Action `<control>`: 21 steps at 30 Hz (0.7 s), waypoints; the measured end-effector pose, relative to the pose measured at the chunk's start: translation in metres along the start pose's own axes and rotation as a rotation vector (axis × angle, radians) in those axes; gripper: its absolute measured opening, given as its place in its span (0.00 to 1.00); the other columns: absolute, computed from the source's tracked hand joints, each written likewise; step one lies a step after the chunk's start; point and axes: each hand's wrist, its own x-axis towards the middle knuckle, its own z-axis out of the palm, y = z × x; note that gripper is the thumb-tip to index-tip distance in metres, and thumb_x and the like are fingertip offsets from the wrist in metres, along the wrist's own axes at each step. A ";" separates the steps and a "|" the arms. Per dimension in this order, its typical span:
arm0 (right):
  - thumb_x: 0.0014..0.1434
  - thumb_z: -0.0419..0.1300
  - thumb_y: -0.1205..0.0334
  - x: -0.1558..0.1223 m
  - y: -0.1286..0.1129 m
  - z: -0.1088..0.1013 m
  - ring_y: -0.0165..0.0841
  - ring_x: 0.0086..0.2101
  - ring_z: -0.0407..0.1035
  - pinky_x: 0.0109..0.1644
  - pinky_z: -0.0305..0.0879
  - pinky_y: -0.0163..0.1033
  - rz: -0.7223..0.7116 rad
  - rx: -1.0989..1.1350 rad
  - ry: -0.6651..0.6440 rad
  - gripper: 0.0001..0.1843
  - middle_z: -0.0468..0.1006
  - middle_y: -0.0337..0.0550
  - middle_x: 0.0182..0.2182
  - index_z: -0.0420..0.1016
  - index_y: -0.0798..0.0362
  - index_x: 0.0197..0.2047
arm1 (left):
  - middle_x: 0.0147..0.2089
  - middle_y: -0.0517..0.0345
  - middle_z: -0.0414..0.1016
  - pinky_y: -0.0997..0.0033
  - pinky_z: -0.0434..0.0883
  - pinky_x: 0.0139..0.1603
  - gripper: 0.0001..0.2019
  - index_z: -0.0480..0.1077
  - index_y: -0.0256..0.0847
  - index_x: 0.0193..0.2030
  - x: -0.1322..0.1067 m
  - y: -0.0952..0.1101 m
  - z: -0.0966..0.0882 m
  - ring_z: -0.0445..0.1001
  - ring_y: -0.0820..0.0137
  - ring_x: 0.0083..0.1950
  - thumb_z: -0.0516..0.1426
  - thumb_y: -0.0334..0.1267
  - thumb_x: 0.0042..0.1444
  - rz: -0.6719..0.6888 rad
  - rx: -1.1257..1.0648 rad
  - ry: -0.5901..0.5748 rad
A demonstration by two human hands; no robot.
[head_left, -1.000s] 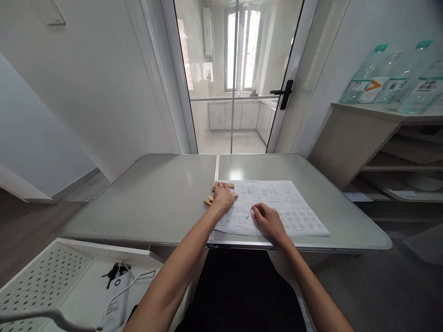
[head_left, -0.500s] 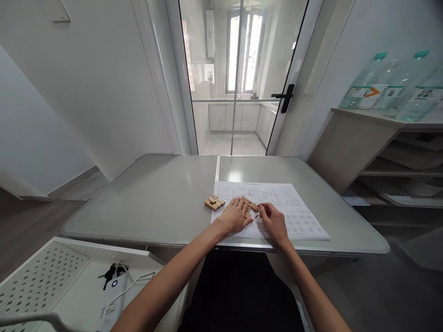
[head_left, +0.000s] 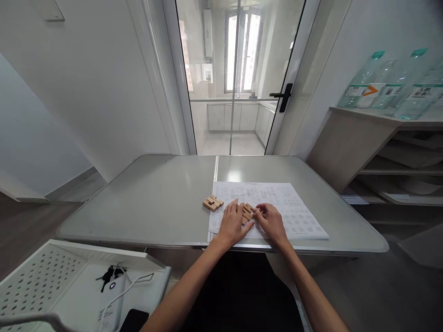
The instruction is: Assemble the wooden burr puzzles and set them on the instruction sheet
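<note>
Several notched wooden puzzle pieces (head_left: 248,213) lie side by side on a printed sheet (head_left: 297,207), between my two hands. My left hand (head_left: 232,224) rests along their left side, fingers stretched out and thumb spread along the near edge. It touches the pieces without wrapping round them. From the right, my right hand (head_left: 272,222) pinches the right end of a wooden piece between thumb and fingertips, which partly cover it. Farther left, a small cluster of interlocked wooden pieces (head_left: 212,203) sits at the sheet's left edge, partly on the bare table.
The grey table (head_left: 145,198) has rounded corners and a seam down its middle. At lower left, a white perforated basket (head_left: 44,276) holds keys, a power bank (head_left: 112,299) with a cable, and a black phone (head_left: 134,320). Plastic bottles (head_left: 363,83) stand on the right shelf.
My left hand has slid left off the top of the pieces, so more of them shows. My right hand has shifted slightly left to the pieces' right end.
</note>
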 end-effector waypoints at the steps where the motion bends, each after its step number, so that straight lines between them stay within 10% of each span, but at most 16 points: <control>1: 0.65 0.57 0.49 0.000 0.000 0.000 0.42 0.39 0.72 0.46 0.66 0.45 -0.009 -0.010 -0.012 0.16 0.80 0.49 0.37 0.77 0.52 0.41 | 0.71 0.34 0.62 0.38 0.62 0.70 0.32 0.60 0.41 0.67 -0.001 0.001 0.002 0.60 0.45 0.73 0.64 0.49 0.60 -0.005 0.000 0.029; 21: 0.65 0.58 0.49 -0.001 -0.002 0.000 0.42 0.39 0.73 0.48 0.64 0.45 -0.090 -0.086 -0.154 0.15 0.81 0.47 0.37 0.78 0.51 0.45 | 0.70 0.38 0.63 0.43 0.64 0.72 0.40 0.53 0.41 0.72 -0.019 -0.019 -0.019 0.63 0.49 0.72 0.66 0.48 0.59 0.035 -0.107 0.018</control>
